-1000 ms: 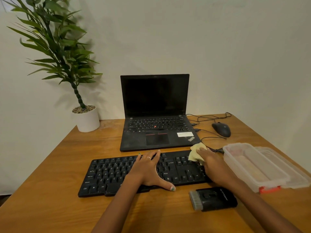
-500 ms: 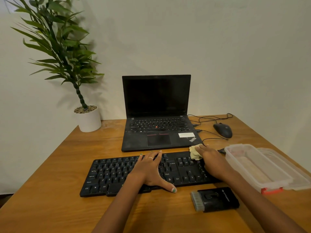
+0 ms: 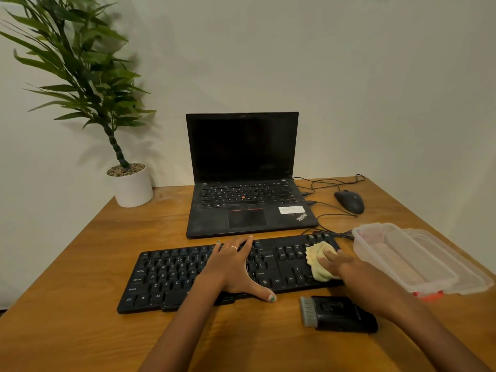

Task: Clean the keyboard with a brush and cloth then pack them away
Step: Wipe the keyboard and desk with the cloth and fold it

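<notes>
A black keyboard (image 3: pixel 171 275) lies across the wooden desk in front of me. My left hand (image 3: pixel 233 267) rests flat on its middle, fingers straight and thumb spread over the front edge. My right hand (image 3: pixel 346 267) presses a pale yellow cloth (image 3: pixel 318 260) onto the number pad at the keyboard's right end. Just in front of the keyboard lies a black brush (image 3: pixel 338 314), its grey bristles pointing left and nothing touching it. A clear plastic box (image 3: pixel 400 253) stands to the right of the keyboard.
Behind the keyboard stands an open black laptop (image 3: pixel 247 183). A black mouse (image 3: pixel 349 201) with loose cables lies at the back right. At the back left is a potted plant (image 3: pixel 128 183). The box's clear lid (image 3: pixel 461 267) lies under or beside it near the desk's right edge.
My right hand has slid the cloth from the keyboard's far right edge down onto the number pad. My left hand stays where it was.
</notes>
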Demonstrator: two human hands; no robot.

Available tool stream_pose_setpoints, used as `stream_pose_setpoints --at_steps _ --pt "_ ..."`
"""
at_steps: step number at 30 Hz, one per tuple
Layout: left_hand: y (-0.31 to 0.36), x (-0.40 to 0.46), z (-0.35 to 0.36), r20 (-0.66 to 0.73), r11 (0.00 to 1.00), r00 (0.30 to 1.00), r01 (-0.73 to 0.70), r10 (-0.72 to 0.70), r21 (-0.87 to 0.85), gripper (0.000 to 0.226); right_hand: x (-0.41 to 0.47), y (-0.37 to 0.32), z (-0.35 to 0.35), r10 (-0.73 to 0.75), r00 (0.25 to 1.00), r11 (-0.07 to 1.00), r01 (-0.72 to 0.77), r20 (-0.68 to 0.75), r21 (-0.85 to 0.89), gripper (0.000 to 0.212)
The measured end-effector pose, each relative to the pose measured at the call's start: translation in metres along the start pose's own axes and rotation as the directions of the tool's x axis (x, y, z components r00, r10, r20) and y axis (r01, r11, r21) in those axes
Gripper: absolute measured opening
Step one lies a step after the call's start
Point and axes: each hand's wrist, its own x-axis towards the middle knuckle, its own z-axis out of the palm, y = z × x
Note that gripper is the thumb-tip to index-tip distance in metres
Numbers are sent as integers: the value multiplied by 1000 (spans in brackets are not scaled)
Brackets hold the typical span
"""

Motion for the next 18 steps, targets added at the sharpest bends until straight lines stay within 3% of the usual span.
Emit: stream_pose_setpoints --at_steps 3,9,18 --pt "0 1 0 15 1000 1000 0 0 -1 134 24 -2 0 76 994 994 -82 -75 -75 68" --pt "2 0 -1 9 1000 1000 3 -3 8 133 60 1 -10 90 991 996 -91 -94 -12 70" --pt "0 2 2 -17 1000 1000 6 -6 14 133 -14 -4 -4 16 1000 999 -15 -27 44 74"
